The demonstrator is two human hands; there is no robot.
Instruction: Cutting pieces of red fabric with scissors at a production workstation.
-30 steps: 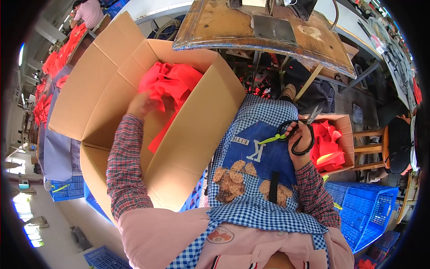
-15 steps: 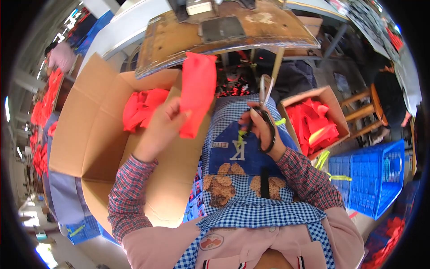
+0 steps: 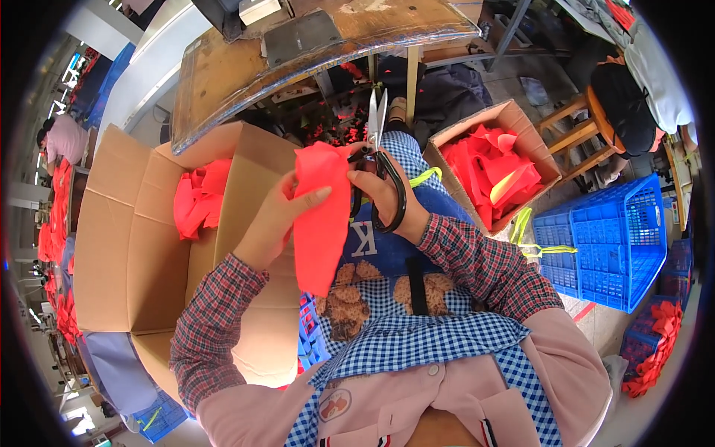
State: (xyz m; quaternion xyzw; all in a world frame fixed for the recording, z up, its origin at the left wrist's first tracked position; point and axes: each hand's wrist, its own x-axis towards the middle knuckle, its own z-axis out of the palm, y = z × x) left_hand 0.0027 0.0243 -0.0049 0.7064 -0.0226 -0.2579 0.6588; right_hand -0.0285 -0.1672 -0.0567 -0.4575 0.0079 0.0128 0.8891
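My left hand (image 3: 274,217) grips a flat strip of red fabric (image 3: 325,238), fingers behind it and thumb across its front. The strip hangs upright before my apron (image 3: 365,350), its lower end free. In my right hand (image 3: 381,192) is a pair of scissors (image 3: 377,123) with black handles. Their blades point away from me and stand slightly apart, beyond the strip. My right fingers reach the strip's upper right corner; whether they pinch it is hidden. A large cardboard box (image 3: 104,253) stands at my left, with red fabric pieces (image 3: 199,197) inside.
A smaller cardboard box (image 3: 538,206) at the right holds a heap of red pieces (image 3: 491,175). Beside it stand a blue plastic crate (image 3: 603,261) and a wooden stool (image 3: 588,134) with a person by it. A worn wooden table (image 3: 395,26) spans the front.
The red strip has come down and toward the right hand. My right hand has moved left with the scissors, up to the strip's top corner. The whole view has shifted a little.
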